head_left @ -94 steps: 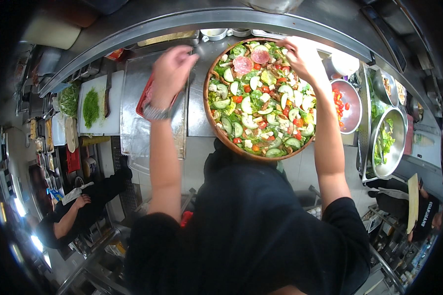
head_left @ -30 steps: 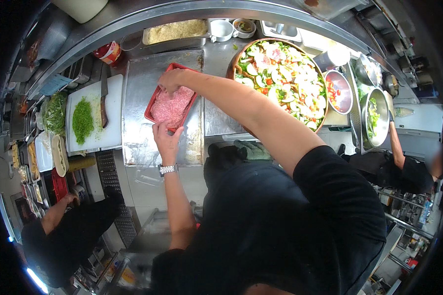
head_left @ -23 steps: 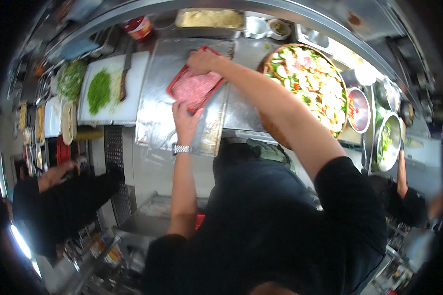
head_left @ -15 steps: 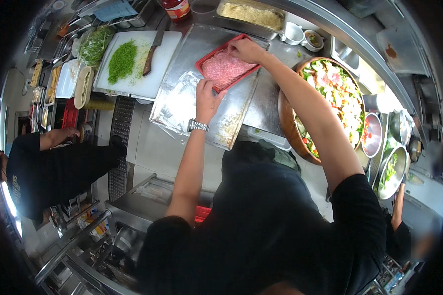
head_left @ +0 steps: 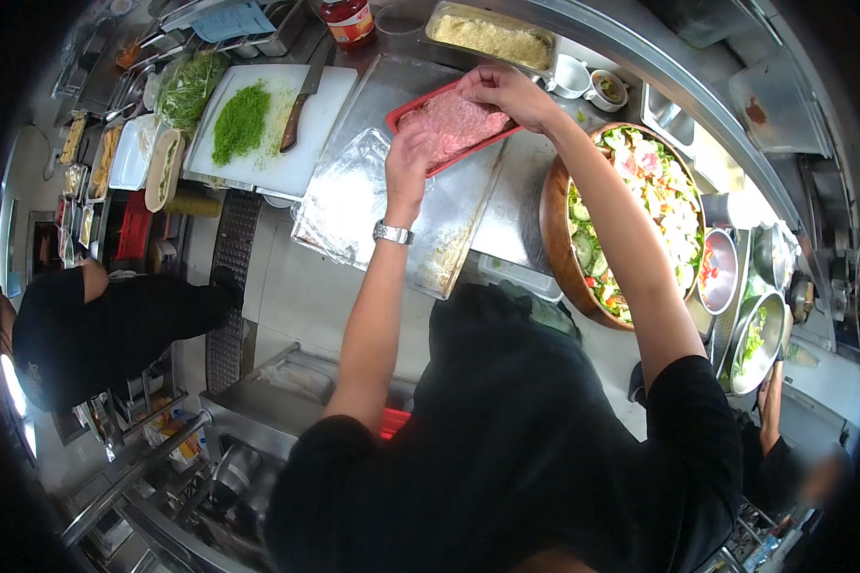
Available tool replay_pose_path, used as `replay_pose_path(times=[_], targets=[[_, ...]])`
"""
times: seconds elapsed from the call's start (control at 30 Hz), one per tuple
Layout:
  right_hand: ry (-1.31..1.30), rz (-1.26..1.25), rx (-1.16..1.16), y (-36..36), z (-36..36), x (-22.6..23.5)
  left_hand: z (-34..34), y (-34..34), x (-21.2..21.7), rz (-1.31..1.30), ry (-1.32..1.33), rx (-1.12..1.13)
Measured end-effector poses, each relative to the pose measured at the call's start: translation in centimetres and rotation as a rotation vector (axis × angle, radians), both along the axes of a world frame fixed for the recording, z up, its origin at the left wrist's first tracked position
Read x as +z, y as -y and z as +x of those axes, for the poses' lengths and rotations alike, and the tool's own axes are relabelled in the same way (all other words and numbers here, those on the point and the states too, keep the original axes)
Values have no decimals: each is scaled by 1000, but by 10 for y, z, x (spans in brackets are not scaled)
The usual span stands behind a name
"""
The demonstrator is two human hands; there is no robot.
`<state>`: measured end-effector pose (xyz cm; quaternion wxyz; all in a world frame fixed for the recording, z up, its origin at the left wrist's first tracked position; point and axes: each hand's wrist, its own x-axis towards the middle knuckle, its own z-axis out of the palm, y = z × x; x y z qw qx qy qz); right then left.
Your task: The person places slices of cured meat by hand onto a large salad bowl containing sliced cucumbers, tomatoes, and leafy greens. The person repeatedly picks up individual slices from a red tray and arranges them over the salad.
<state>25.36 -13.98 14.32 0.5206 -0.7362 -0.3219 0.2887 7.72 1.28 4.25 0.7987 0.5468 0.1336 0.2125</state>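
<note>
A shallow red tray [head_left: 472, 154] of pink meat [head_left: 457, 124], which looks minced or finely marbled, lies tilted at the far end of a metal sheet pan [head_left: 440, 234]. My right hand [head_left: 506, 93] reaches over the tray's far right side, its fingers pinched on the meat's edge. Over the near left side is my left hand [head_left: 411, 158], a metal-band watch on its wrist. Its fingers are bent and drawn together; what they hold, if anything, is hidden. Crumpled clear plastic film [head_left: 354, 196] covers the pan's left part.
To the left, a white cutting board [head_left: 296, 170] carries chopped greens [head_left: 242, 124] and a knife [head_left: 294, 119]. A large wooden salad bowl [head_left: 559, 234] stands under my right forearm. Behind the tray sits a metal pan of pale shreds [head_left: 492, 38]. Other people [head_left: 115, 329] stand at left and far right.
My left hand has come off the tray's near edge and risen over the meat's left side. My right hand has shifted slightly right, still at the meat. The view has moved a little.
</note>
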Motion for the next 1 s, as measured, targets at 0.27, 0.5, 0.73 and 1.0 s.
replay_pose_path(times=[0.27, 0.5, 0.73, 1.0], targets=[[-61, -9, -25, 52, -44, 36, 6, 38, 51, -359, 47, -300], [-65, 44, 5, 76, -70, 52, -9, 38, 99, -160, 103, -357], [-43, 347, -191, 114, -99, 69, -11, 67, 129, -252, 212, -424], [430, 257, -314, 183, -133, 102, -10, 128, 146, -330, 161, -473]])
